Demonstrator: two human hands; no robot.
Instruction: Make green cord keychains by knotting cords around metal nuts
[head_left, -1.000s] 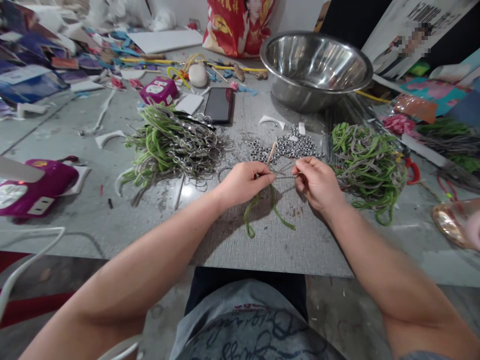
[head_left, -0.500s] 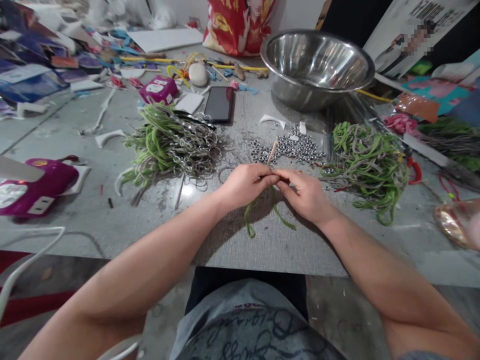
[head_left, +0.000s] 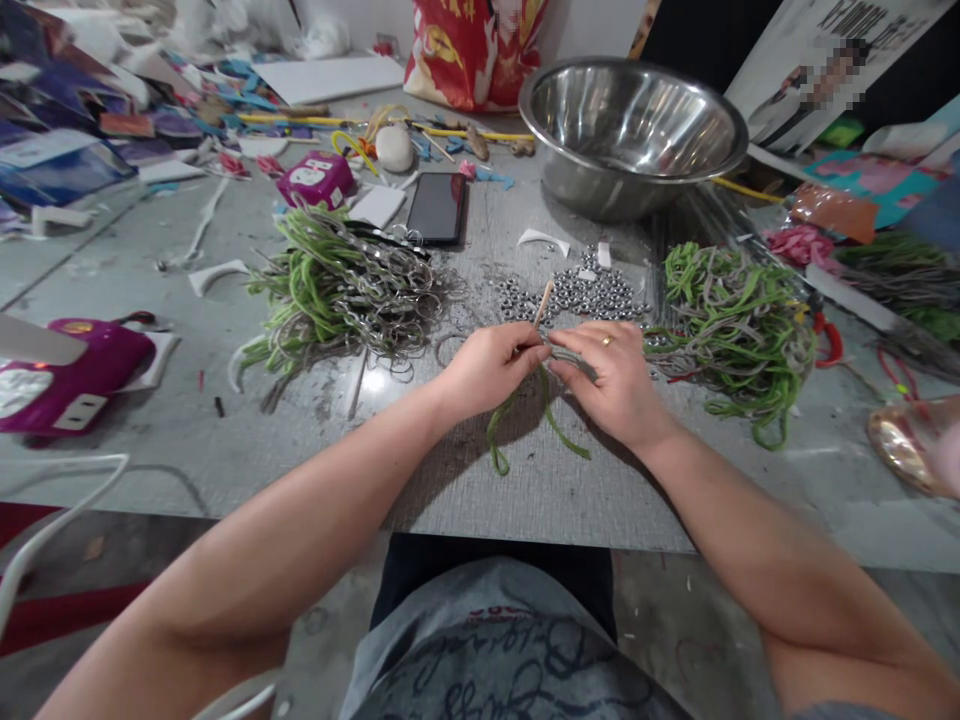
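Green cord point(head_left: 551, 415) hung from below the fingertips of the left hand point(head_left: 491, 370), over the near middle of the gray table point(head_left: 465, 500); one length bent into a loop, another trailed off to the right. Left hand pinched closed on the cord between thumb and fingers. Thin light stick point(head_left: 544, 303) poked up at a slant just beyond those fingertips, its lower end hidden. Right hand point(head_left: 611, 385), gold ring point(head_left: 607, 341) on one finger, sat just beside the left, thumb and fingertips apart, gray strands point(head_left: 566, 352) between; could not tell whether it gripped them. Just beyond the hands: silvery beads point(head_left: 592, 293) in a loose spread, a few white scraps among and behind them. To the left, a green-and-gray cord bundle point(head_left: 300, 285) with shiny metal rings and links; to the right, a second cord heap point(head_left: 739, 320), red handle point(head_left: 829, 340) at its outer side. Farther back: dark phone point(head_left: 436, 208) lying flat, and a big steel bowl point(head_left: 634, 135), upright, interior bare to view. Purple power block point(head_left: 315, 180) lay left of the phone, red bag point(head_left: 472, 50) stood at the rear.
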